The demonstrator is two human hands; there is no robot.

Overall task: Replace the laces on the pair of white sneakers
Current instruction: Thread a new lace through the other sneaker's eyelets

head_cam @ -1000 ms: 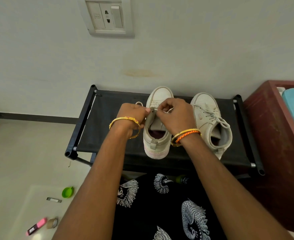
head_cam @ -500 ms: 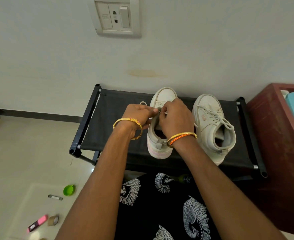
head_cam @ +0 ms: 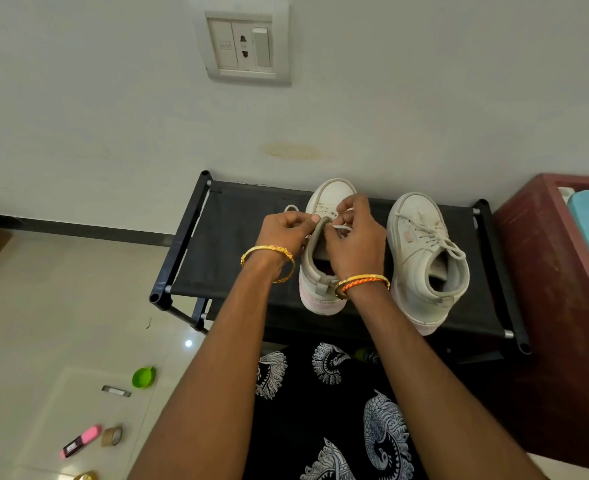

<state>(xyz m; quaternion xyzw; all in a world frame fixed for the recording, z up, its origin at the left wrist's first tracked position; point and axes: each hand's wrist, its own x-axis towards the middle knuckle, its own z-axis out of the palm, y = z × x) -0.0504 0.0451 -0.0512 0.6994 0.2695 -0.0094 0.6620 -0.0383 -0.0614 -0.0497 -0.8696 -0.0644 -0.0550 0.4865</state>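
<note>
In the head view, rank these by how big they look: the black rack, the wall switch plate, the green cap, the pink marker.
1. black rack
2. wall switch plate
3. and 4. pink marker and green cap look too alike to rank.

2 white high-top sneakers stand upright side by side on a black fabric rack, toes toward the wall. Left sneaker [head_cam: 324, 271] is mostly unlaced w/ tongue pulled up, pink-tinged heel sole, and a loose white lace [head_cam: 341, 227] across its upper eyelets. Right sneaker [head_cam: 424, 265] is fully laced, bow loose at the collar.
</note>
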